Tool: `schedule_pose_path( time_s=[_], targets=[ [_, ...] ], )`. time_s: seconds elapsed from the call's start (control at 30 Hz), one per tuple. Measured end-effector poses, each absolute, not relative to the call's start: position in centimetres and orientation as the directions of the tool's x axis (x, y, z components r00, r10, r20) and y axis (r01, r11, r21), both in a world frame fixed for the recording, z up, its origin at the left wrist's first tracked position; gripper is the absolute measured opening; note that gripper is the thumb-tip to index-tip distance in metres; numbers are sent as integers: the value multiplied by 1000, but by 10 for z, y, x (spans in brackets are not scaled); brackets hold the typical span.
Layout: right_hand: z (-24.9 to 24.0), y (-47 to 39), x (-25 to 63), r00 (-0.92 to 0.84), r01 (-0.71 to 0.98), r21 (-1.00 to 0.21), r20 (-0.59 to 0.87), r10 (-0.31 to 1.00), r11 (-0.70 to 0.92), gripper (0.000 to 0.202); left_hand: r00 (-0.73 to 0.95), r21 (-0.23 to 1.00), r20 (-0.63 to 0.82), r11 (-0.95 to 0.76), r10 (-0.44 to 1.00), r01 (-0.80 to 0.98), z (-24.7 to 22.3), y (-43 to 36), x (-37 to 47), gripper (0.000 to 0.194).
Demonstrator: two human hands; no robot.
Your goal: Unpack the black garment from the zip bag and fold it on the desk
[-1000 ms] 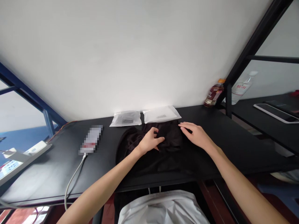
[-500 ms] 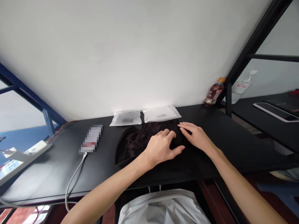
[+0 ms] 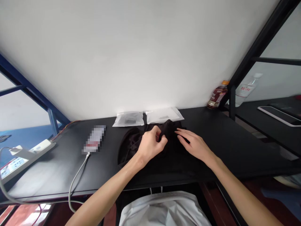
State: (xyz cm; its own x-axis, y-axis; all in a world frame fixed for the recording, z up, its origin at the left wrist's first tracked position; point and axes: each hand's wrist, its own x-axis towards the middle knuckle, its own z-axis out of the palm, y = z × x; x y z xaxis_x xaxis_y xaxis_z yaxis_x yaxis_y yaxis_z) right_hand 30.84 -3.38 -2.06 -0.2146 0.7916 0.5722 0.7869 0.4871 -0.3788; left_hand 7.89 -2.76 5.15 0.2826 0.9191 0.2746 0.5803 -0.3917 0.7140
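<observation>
A dark, crumpled piece of black cloth (image 3: 130, 142), perhaps a garment, lies at the middle of the black table. My left hand (image 3: 151, 142) is on it with fingers curled and thumb drawn in, closed on a fold of the fabric. Beside those fingers the cloth rises in a small peak. On the right side of the cloth, my right hand (image 3: 195, 144) rests its outstretched fingertips, the thumb apart from them. Just behind the cloth, against the wall, lie two frosted zip bags, a left bag (image 3: 129, 118) and a right bag (image 3: 164, 115).
Left of the cloth lies a phone (image 3: 95, 138), blurred out, with a white cable (image 3: 75, 175) plugged in. A power strip (image 3: 30, 157) sits at the left edge. A brown drink bottle (image 3: 216, 96) stands back right by the black frame (image 3: 254, 53). Beyond it are a clear bottle (image 3: 245, 91) and a tablet-like device (image 3: 279, 116).
My left hand has moved slightly left, its fingers curling in, and the cloth beside it has bunched up into a peak. My right hand has shifted slightly inward. The camera view has moved a little.
</observation>
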Motion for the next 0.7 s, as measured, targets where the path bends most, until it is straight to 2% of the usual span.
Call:
schedule_pose_path(
  time_s=[0.1, 0.13, 0.23, 0.33, 0.43, 0.57, 0.7],
  targets=[
    [-21, -35, 307, -221, 807, -364, 542, 811, 464, 39, 213, 713, 298, -366, 930, 598, 56, -30, 60, 8],
    [-21, -35, 307, -215, 816, -362, 534, 818, 451, 38, 207, 683, 307, -367, 929, 632, 57, -31, 54, 14],
    [-24, -36, 308, -204, 848, -334, 511, 835, 412, 32, 245, 505, 311, -378, 918, 776, 60, -34, 40, 37],
    [-29, -35, 309, -212, 874, -288, 497, 841, 390, 30, 278, 324, 254, -352, 926, 878, 59, -37, 31, 35],
    [-34, -35, 311, -248, 874, -260, 490, 836, 411, 36, 282, 211, 151, -310, 947, 927, 53, -37, 24, 31],
    [-37, -35, 314, -306, 862, -235, 463, 832, 448, 41, 295, 144, 54, -300, 954, 943, 49, -36, 19, 31],
    [-37, -35, 314, -322, 861, -225, 452, 832, 456, 40, 299, 104, 121, -312, 946, 944, 52, -37, 24, 27]
  ],
)
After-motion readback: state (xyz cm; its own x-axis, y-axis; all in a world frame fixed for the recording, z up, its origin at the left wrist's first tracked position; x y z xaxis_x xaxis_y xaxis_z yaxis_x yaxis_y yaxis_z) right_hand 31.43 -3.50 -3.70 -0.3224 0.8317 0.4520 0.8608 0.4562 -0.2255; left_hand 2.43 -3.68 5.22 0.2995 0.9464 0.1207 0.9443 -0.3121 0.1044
